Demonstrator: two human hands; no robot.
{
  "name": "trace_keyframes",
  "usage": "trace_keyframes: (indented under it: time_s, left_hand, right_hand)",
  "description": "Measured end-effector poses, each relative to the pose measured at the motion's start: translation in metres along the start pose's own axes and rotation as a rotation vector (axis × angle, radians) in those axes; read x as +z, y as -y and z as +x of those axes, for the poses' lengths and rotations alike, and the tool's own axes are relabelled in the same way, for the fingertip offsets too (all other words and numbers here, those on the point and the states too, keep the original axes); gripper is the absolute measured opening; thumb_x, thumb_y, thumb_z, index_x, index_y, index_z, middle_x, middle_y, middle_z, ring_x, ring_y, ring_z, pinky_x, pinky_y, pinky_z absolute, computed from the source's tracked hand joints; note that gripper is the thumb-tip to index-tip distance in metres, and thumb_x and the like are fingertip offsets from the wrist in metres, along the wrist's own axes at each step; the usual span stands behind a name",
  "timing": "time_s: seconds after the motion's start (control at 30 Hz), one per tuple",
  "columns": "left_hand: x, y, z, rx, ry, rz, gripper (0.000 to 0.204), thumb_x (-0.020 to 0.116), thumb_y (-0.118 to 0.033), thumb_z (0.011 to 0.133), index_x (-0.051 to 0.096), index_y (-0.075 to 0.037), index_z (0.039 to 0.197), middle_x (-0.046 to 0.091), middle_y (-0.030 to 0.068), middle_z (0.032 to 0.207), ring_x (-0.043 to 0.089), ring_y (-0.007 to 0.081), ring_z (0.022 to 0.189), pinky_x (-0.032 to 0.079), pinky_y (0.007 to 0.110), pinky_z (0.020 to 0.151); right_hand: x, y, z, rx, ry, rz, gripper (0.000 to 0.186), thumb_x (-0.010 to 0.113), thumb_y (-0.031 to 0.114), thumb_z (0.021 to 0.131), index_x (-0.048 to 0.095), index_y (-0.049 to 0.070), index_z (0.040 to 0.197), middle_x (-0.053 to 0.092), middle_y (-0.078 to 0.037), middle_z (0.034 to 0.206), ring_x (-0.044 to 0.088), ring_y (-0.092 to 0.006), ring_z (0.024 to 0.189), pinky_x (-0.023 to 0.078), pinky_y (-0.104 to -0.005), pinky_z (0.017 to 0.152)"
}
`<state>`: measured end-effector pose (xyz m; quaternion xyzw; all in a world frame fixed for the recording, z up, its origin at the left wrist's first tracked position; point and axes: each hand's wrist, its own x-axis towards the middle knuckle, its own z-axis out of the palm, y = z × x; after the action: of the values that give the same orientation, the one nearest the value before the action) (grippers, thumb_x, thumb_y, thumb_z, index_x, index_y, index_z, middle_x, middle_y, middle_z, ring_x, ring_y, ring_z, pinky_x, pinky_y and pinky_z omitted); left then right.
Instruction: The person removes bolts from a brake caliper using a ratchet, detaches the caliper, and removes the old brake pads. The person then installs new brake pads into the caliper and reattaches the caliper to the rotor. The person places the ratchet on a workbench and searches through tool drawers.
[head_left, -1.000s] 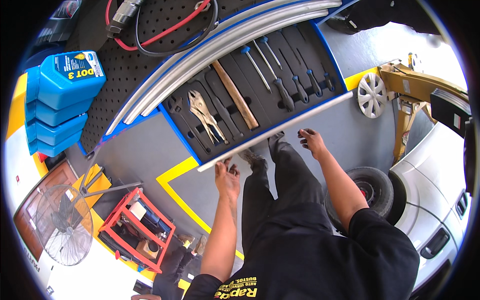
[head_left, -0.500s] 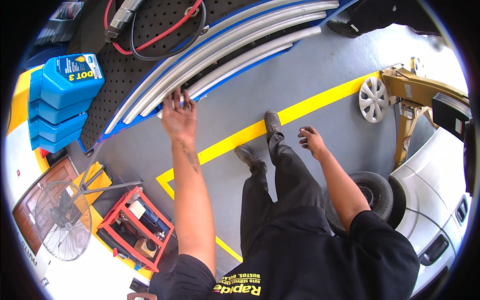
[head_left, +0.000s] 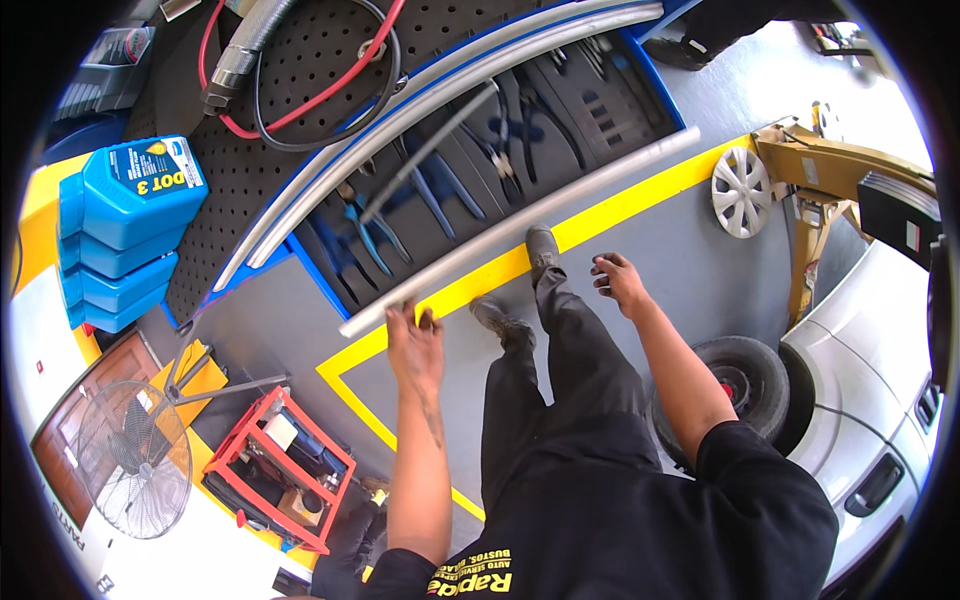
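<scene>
My left hand (head_left: 414, 350) is at the front of a pulled-out tool drawer (head_left: 325, 283), its fingers curled against the long silver handle rail (head_left: 520, 230). Inside, on black lining, lie several pliers, among them blue-handled pliers (head_left: 372, 232) nearest that hand and another pair of pliers (head_left: 497, 160) in the middle. A thin grey bar (head_left: 425, 155) slants across the tools. My right hand (head_left: 622, 284) hangs in the air over the floor, away from the drawer, with loosely bent fingers and nothing visible in it.
Above the drawer, a perforated black worktop (head_left: 330, 55) carries a red hose (head_left: 300, 120) and blue jugs (head_left: 140, 195). At left stand a fan (head_left: 135, 455) and a red tool cart (head_left: 270, 425). A tire (head_left: 730, 375), white car (head_left: 850, 390) and yellow lift arm (head_left: 850, 170) are at right.
The drawer has come out toward me, showing the pliers inside. My left hand has moved back toward my body with its rail. My right hand has hardly moved.
</scene>
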<state>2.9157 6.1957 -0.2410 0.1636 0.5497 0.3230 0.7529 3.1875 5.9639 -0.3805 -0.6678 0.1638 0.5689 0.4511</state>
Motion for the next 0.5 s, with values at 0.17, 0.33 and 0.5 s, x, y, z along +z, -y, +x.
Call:
trace_keyframes:
  time_s: [0.17,0.33,0.5]
  left_hand:
    - [-0.052,0.038,-0.051,-0.010,0.032,0.238,0.046,0.054,-0.052,0.101,0.058,-0.012,0.125,0.067,0.0087,0.118,0.056,0.0158,0.089,0.046,0.029,0.080]
    - [-0.072,0.059,-0.083,-0.131,0.070,0.239,0.054,0.049,-0.058,0.100,0.055,-0.010,0.123,0.069,0.0103,0.107,0.061,0.0157,0.084,0.046,0.031,0.077]
    - [-0.076,0.057,-0.090,-0.142,0.078,0.278,0.059,0.048,-0.062,0.099,0.054,-0.008,0.123,0.069,0.0097,0.105,0.061,0.0162,0.085,0.046,0.031,0.078]
  right_hand:
    - [0.008,-0.023,0.007,0.021,-0.035,-0.077,0.020,0.057,0.022,0.099,0.060,0.007,0.111,0.065,-0.005,0.094,0.059,-0.0154,0.073,0.049,-0.0306,0.066]
    - [0.015,-0.043,0.004,0.057,-0.093,-0.188,0.020,0.053,0.025,0.099,0.060,0.009,0.109,0.066,-0.003,0.096,0.060,-0.0166,0.074,0.048,-0.0317,0.066]
    - [0.021,-0.050,-0.003,0.073,-0.075,-0.236,0.025,0.052,0.032,0.100,0.061,0.009,0.107,0.066,-0.003,0.093,0.061,-0.0167,0.074,0.049,-0.0322,0.066]
